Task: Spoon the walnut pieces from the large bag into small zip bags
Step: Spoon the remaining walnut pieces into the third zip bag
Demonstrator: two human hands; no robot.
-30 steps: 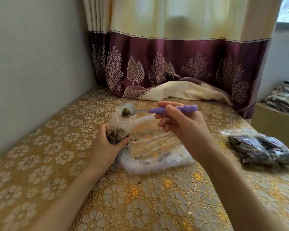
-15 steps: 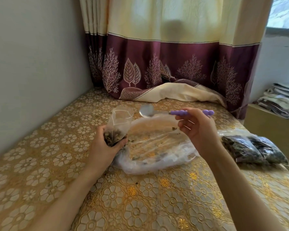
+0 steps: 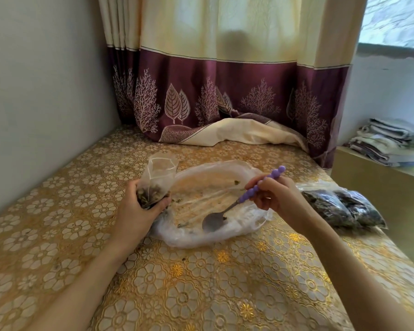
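Lowered now, the spoon (image 3: 227,212) dips into the large bag (image 3: 215,204), right hand (image 3: 276,195) fingers pinching its handle; left hand (image 3: 135,212) fingers grip the small zip bag (image 3: 157,180).

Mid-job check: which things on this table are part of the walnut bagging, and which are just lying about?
In the job:
left hand gripping the small bag
right hand holding the spoon
large bag, spoon bowl inside it

Lying about:
filled dark bags at the right
curtain
folded cloths
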